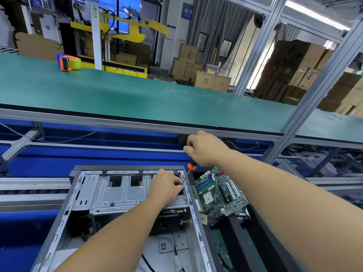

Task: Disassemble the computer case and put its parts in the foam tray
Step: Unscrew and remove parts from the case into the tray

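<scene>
An open grey metal computer case (82,195) lies in front of me with its drive cage (117,195) showing at the far end. My right hand (204,148) grips a screwdriver with an orange collar (191,166); its thin shaft slants down to the case's far right corner. My left hand (166,186) rests on the drive cage, its fingers curled at the shaft's tip. A green motherboard (220,195) lies in the black foam tray (253,242) just right of the case.
A green-topped bench (137,95) runs across behind the blue conveyor (59,160), with an orange and blue tape dispenser (68,62) on it. Grey aluminium posts (318,91) rise at the right. Cardboard boxes are stacked beyond.
</scene>
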